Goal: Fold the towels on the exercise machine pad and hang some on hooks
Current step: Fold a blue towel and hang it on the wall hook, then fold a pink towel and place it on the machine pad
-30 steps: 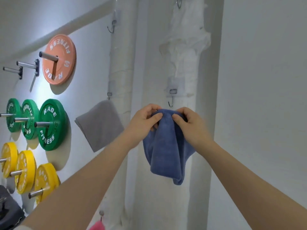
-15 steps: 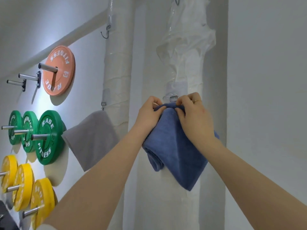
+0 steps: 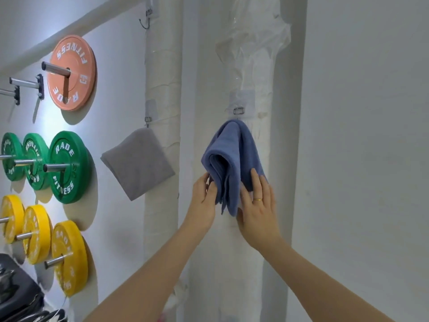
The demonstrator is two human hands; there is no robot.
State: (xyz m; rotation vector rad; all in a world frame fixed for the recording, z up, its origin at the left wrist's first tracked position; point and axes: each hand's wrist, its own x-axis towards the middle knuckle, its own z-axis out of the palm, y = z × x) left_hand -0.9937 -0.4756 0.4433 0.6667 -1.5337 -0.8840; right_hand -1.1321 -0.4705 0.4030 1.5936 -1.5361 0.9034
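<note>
Now, blue towel (image 3: 234,154) — folded, bunched, draped from hook (image 3: 238,111).

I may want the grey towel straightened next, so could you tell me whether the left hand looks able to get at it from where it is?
Probably yes. The left hand touches the blue towel, and the grey towel hangs on the neighbouring pipe to its left, with nothing between them.

a plain white wall (image 3: 362,135) fills the right side. two white wrapped pipes (image 3: 162,73) run upright against it, one with crinkled clear plastic (image 3: 253,40) near the top. on the left, bright light falls on wall-mounted steel pegs (image 3: 25,82) carrying an orange weight plate (image 3: 72,73), green weight plates (image 3: 67,167) and yellow weight plates (image 3: 69,257) below.
</note>
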